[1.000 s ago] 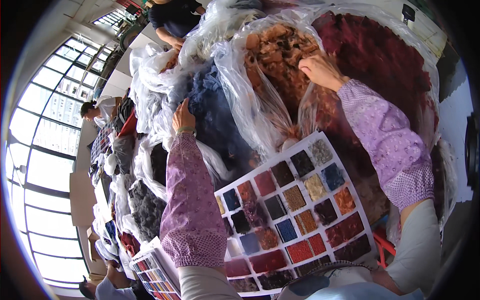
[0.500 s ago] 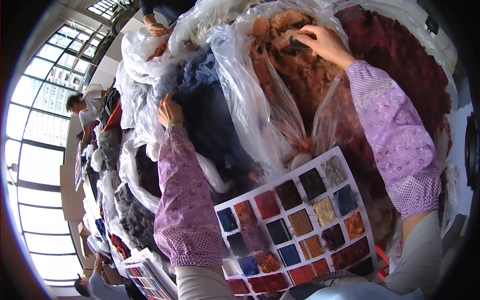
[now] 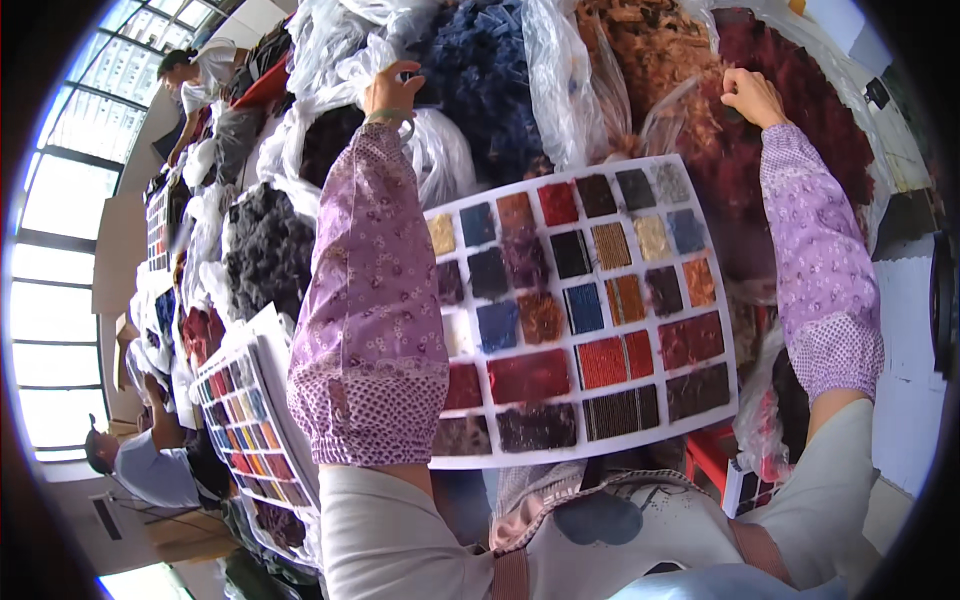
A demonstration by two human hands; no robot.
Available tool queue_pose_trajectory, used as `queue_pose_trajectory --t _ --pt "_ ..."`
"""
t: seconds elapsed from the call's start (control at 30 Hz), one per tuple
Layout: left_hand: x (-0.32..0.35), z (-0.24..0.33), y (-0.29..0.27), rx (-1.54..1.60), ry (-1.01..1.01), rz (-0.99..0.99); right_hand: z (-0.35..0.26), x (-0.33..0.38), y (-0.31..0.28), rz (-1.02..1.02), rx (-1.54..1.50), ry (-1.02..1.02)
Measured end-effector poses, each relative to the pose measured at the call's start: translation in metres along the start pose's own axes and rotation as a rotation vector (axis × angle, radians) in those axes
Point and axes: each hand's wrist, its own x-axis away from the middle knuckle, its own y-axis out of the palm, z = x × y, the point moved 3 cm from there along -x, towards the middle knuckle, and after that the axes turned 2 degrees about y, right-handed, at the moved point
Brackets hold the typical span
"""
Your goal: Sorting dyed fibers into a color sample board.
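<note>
My left hand is raised over clear plastic bagging beside a heap of dark blue fibre. Its thumb and forefinger curl together around a small dark spot that I cannot make out. Farther right, my right hand is closed, fingertips pinched, above the border of orange-brown fibre and dark red fibre. Whatever it may hold is hidden. Between my forearms lies a white sample board with rows of coloured fibre and yarn swatches. Purple patterned sleeve covers wrap both forearms.
Dark grey fibre fills a plastic bag on the left. More swatch boards lean by my left elbow. A red stool shows under the sample board. Two people, one at the far left and one lower left, are nearby.
The view has shifted, showing more of the sample board. My left hand has left the blue fibre's edge. My right hand has left the orange fibre, and its dark piece no longer shows.
</note>
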Motion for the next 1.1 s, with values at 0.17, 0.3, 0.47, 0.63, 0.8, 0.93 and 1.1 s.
queue_pose_trajectory --t 0.17,0.3,0.47,0.63,0.8,0.93,1.1 --pt "0.064 -0.007 -0.015 0.293 0.032 -0.182 -0.143 0.044 -0.013 -0.231 -0.636 -0.105" --pt "0.097 -0.037 0.006 0.367 0.334 -0.405 -0.275 0.079 0.000 -0.304 -0.767 -0.290" --pt "0.186 0.018 -0.035 0.397 0.073 -0.370 -0.317 0.099 0.022 0.159 -0.275 -0.335" --pt "0.268 -0.038 -0.083 -0.288 0.204 -0.001 -0.383 0.199 0.022 0.063 -0.455 -0.705" --pt "0.317 -0.048 -0.031 -0.260 0.335 -0.127 -0.426 0.270 0.047 0.155 -0.114 -0.988" --pt "0.317 -0.048 -0.034 -0.101 0.391 -0.189 -0.431 0.268 0.066 0.146 0.014 -0.977" --pt "0.325 -0.073 -0.048 -0.134 0.458 -0.143 -0.426 0.266 0.068 0.106 -0.076 -1.007"
